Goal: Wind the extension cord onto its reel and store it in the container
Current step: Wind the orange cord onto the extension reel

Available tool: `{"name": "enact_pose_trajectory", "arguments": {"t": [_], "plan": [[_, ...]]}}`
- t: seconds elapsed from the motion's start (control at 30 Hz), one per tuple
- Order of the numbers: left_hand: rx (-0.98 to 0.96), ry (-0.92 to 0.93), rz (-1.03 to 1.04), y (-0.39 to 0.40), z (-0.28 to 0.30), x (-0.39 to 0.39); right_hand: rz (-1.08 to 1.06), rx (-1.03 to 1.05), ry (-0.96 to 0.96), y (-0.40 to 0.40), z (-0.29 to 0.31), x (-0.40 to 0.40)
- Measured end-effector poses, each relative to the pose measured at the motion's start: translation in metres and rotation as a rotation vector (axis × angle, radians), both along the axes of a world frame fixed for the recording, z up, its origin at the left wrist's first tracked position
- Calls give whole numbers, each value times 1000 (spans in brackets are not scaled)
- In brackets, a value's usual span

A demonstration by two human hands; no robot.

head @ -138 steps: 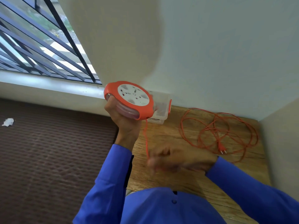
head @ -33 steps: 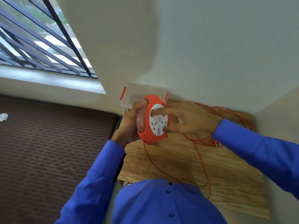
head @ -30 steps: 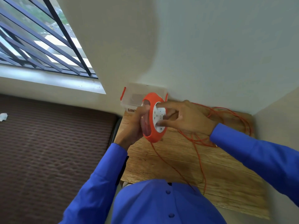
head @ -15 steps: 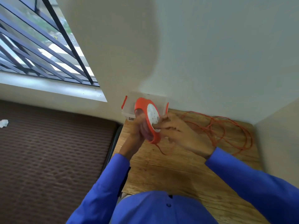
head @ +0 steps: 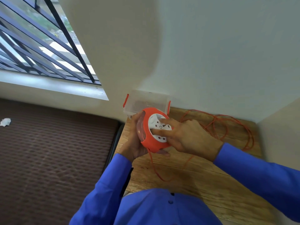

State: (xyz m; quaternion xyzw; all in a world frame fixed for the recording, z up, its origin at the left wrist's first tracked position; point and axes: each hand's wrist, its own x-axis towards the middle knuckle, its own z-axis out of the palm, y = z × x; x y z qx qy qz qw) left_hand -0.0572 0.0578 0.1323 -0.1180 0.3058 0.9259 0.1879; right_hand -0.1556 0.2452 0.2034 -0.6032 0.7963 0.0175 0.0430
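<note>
Wooden table [head: 203, 181] boxed in: wall behind, side wall at right, left edge dropping to dark woven mat [head: 53, 153]. Bare wood in front of hands. Reel [head: 154, 130] held above table's back-left corner, left hand [head: 134, 140] wrapped around its rim, right hand [head: 188, 137] fingers curled against white socket face. Clear container [head: 146, 103] just behind reel, against wall. Loose orange cord [head: 227, 127] heaped at back right; one strand trails from reel across table.

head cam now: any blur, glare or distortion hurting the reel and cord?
Head view: reel and both hands fairly sharp, slight softness; strong wide-angle bending at window bars and wall edges; soft daylight from the window, no glare on the white socket face; cord thin but readable.
</note>
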Motion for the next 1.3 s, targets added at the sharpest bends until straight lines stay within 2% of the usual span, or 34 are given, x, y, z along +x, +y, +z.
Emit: {"name": "enact_pose_trajectory", "arguments": {"t": [0.1, 0.23, 0.3, 0.37, 0.43, 0.5, 0.53, 0.6, 0.63, 0.67, 0.7, 0.73, 0.77, 0.8, 0.87, 0.9, 0.93, 1.0, 1.07, 1.13, 1.2, 1.23, 1.27, 1.3], "plan": [[-44, -4, 60, 3, 2, -1, -46, -48, -125, 2, -5, -5], [-117, 23, 16, 3, 1, -2, 12, -86, -225, 5, -2, -15], [-91, -3, 11, 9, 1, -2, -92, -120, -226, -1, 1, -18], [-86, -17, 91, 20, -1, -3, -317, -158, -337, -7, 2, -22], [-228, 62, 207, 33, -2, -6, -544, -266, -643, -13, 4, -27], [-610, 200, 315, 39, -3, -9, -767, -340, -1007, -16, 0, -32], [-835, 294, 364, 39, -4, -11, -869, -299, -1208, -16, -3, -33], [-1189, 526, 440, 28, -12, -16, -956, -228, -1589, -13, -9, -30], [-1259, 594, 455, 21, -17, -20, -938, -233, -1705, -11, -12, -29], [-1229, 573, 439, 14, -19, -20, -880, -240, -1758, -9, -14, -27], [-1117, 471, 417, 11, -21, -19, -807, -239, -1730, -9, -14, -25], [-981, 355, 398, 9, -21, -16, -720, -232, -1624, -8, -14, -20], [-855, 252, 377, 8, -22, -14, -604, -231, -1438, -8, -14, -16], [-766, 186, 353, 6, -23, -11, -453, -232, -1172, -8, -16, -12], [-589, 181, 261, 1, -21, -10, -153, -244, -577, -9, -24, -5], [-503, 196, 200, 0, -16, -10, -74, -244, -342, -8, -27, -2], [-427, 201, 137, -1, -11, -11, -34, -229, -182, -6, -29, 0], [-318, 150, 45, -1, -5, -10, 22, -193, 3, 0, -31, 0], [-265, 75, -1, 0, -3, -6, 98, -159, 104, 4, -31, -1], [-242, 58, -18, 1, -5, -3, 150, -103, 101, 5, -28, -7], [-226, 83, -1, 3, -6, -3, 91, -88, 57, 5, -29, -11], [-228, 89, 23, 6, -7, -3, -20, -141, -27, 5, -29, -13], [-236, 108, 46, 10, -8, -4, -169, -228, -189, 4, -27, -12], [-259, 134, 65, 14, -10, -5, -349, -341, -438, 2, -25, -11]]}}
